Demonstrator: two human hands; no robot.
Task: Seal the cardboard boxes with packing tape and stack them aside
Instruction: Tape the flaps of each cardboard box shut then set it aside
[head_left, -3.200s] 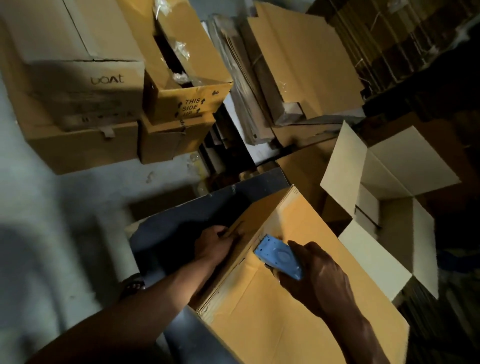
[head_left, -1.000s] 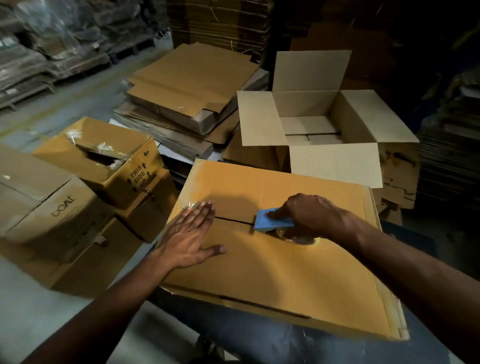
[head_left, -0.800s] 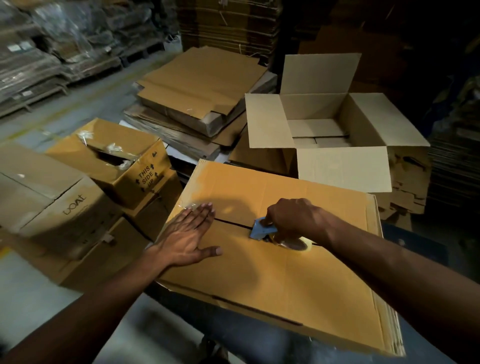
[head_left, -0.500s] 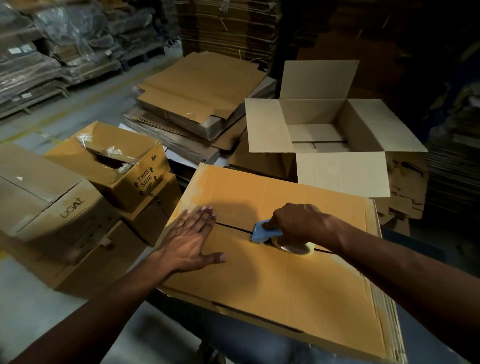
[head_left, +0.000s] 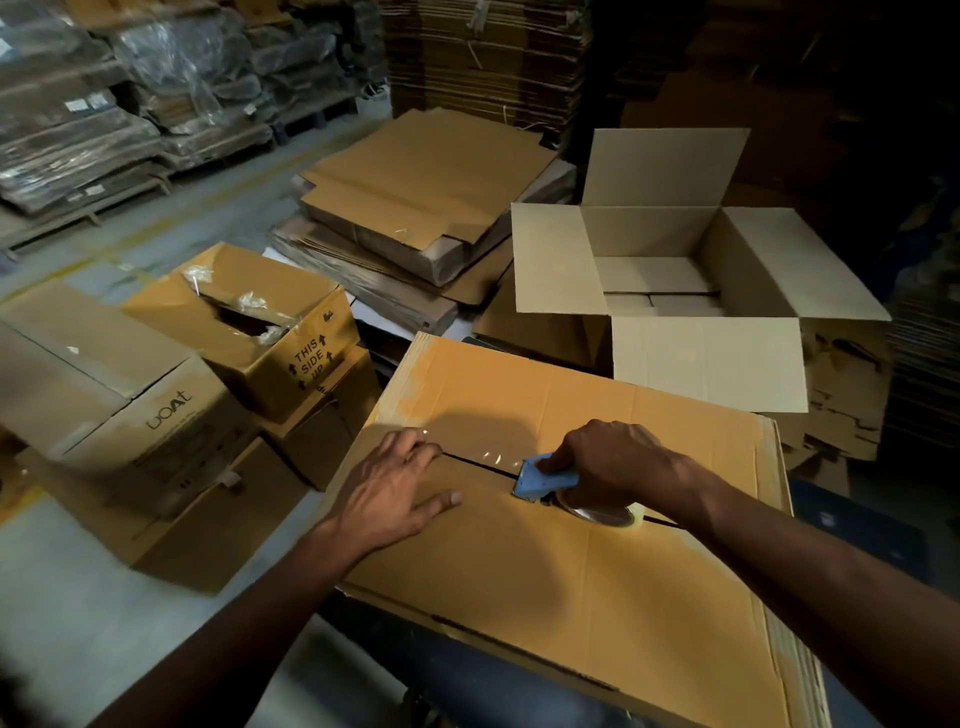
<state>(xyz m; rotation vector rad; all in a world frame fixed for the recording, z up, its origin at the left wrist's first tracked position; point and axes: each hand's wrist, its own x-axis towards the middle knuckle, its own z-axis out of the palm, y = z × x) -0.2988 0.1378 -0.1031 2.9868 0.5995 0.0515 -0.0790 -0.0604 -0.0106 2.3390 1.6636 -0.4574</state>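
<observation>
My right hand (head_left: 610, 460) curls around the blue plastic tape dispenser (head_left: 543, 475), fingers pinched on its top, pressing it down on the centre seam of the large closed brown cardboard box (head_left: 597, 571) in front of me. The clear roll of packing tape (head_left: 602, 514) sits just under my palm, partly hidden, so I cannot tell exactly how it seats in the dispenser. A glossy strip of laid tape (head_left: 488, 457) runs along the seam from the dispenser to my left hand (head_left: 395, 493), which lies flat with fingers straight, pressing the flaps near the box's left end. Beyond my right hand stands an open pale cardboard box (head_left: 675, 358), flaps spread. Left of my left hand sit stacked brown cartons (head_left: 156, 431).
</observation>
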